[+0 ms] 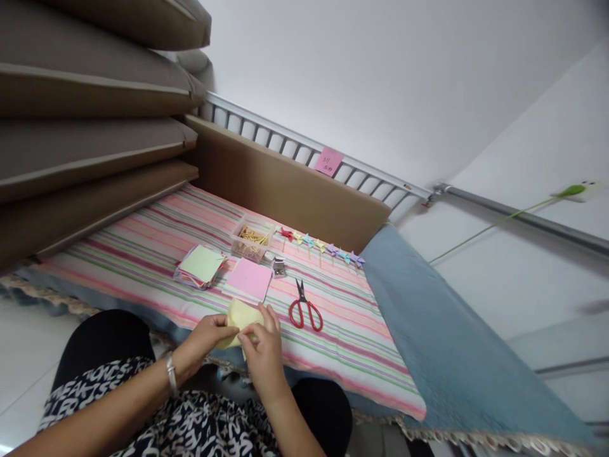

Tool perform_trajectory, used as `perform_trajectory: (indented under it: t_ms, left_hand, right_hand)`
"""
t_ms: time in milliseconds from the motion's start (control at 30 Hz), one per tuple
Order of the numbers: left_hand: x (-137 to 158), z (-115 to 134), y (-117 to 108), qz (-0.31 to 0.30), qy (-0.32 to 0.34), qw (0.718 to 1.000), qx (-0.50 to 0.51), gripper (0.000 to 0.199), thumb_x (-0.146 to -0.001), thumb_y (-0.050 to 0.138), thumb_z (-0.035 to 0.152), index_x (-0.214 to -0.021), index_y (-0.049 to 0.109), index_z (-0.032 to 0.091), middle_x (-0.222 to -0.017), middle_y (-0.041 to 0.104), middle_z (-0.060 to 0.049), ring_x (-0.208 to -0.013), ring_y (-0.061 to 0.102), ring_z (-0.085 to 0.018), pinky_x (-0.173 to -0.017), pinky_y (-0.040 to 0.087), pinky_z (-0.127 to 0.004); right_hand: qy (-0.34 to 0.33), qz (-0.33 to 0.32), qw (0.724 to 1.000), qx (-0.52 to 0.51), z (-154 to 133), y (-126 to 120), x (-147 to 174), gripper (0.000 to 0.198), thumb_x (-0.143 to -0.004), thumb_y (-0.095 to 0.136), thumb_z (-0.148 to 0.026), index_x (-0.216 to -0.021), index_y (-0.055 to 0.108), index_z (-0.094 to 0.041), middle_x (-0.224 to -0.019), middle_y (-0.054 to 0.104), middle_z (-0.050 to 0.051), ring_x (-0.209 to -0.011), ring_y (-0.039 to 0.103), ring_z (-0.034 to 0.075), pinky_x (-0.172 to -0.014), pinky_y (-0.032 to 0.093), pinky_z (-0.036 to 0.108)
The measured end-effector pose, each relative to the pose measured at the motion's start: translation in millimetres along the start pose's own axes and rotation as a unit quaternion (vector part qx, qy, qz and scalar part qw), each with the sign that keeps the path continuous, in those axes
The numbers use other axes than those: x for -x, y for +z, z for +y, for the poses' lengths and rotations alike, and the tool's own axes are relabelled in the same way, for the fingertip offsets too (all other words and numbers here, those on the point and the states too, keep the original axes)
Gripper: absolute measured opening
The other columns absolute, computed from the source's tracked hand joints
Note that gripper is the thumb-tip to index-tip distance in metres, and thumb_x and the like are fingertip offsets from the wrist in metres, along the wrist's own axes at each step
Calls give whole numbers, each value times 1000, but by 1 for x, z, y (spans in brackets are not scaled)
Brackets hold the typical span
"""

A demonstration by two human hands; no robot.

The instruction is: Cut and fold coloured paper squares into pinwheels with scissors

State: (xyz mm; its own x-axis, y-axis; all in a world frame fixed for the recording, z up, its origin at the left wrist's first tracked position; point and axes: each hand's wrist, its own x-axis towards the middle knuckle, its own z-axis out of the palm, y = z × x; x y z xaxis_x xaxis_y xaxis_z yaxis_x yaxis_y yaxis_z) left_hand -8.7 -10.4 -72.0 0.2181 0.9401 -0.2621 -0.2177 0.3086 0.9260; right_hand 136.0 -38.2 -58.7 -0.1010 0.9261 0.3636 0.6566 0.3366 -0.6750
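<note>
Both forearms angle inward, the left hand (202, 343) and right hand (264, 352) pinching the yellow paper (240, 317) between closed fingertips at the striped cloth's (157, 235) near edge, red scissors (304, 311) just right, open cloth beyond.

light: bright, even daylight | shadows: soft | focus: sharp centre | edges: strong wide-angle bending, tilted view

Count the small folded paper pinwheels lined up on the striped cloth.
About 7 small folded paper pinwheels, in one row along the brown cardboard panel, running from the clear plastic box rightward; they are tiny, so the count could be off.
</note>
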Motion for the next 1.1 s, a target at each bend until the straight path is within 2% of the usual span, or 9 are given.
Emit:
perform_trajectory:
  t_ms: [100,500,700,833,967,1033,1100]
  left_hand:
    - [-1,-1,-1,-11,5,1000,-26,20,-53,70,30,-59,64,11,-56,60,1,-51,47,-12,-54,32,-23]
    - [1,-1,-3,-38,-3,999,-23,21,-53,70,29,-64,67,12,-58,61,1,-51,47,-12,-53,32,-23]
    - [2,0,-3,-28,1,999,-43,21,-53,69,30,-63,65,12,-52,56,3,-48,43,-11,-51,30,-23]
    - [-2,-3,-4,-42,-1,997,-68,24,-52,69,35,-60,62,14,-50,52,5,-47,40,-11,-51,29,-22]
    - [-10,-9,-8,-47,-1,995,-90,19,-50,68,30,-57,62,14,-48,51,6,-47,39,-10,-51,28,-22]
    - [-13,-13,-10,-44,-2,994,-101,14,-51,66,26,-55,61,14,-46,49,6,-46,38,-10,-50,27,-22]
    - [-15,-15,-12,-41,-5,993,-113,11,-51,64,24,-54,60,15,-45,48,7,-45,37,-10,-49,25,-22]
  right_hand:
    - [-5,-5,1000,14,1,1,1,8,-75,58,-14,-74,63,-20,-138,36,6,-130,22,25,-102,24,47]
    - [-18,-12,999,45,-2,2,1,12,-74,56,-9,-76,61,-20,-138,37,7,-130,21,24,-102,24,46]
    - [-15,-4,999,42,-1,3,0,11,-73,56,-9,-75,60,-20,-136,39,9,-129,24,25,-101,25,47]
    - [-6,-3,999,49,1,5,0,12,-72,56,-8,-74,59,-20,-132,43,9,-128,26,25,-101,25,46]
    - [3,-15,999,45,1,6,0,12,-70,59,-9,-73,60,-20,-128,47,9,-126,30,26,-101,25,46]
    - [4,-19,999,41,1,4,-1,17,-68,60,-9,-80,62,-21,-128,47,8,-124,31,26,-101,26,44]
    - [3,-15,999,31,1,0,-4,31,-65,62,-10,-94,61,-22,-126,49,8,-122,34,26,-102,26,43]
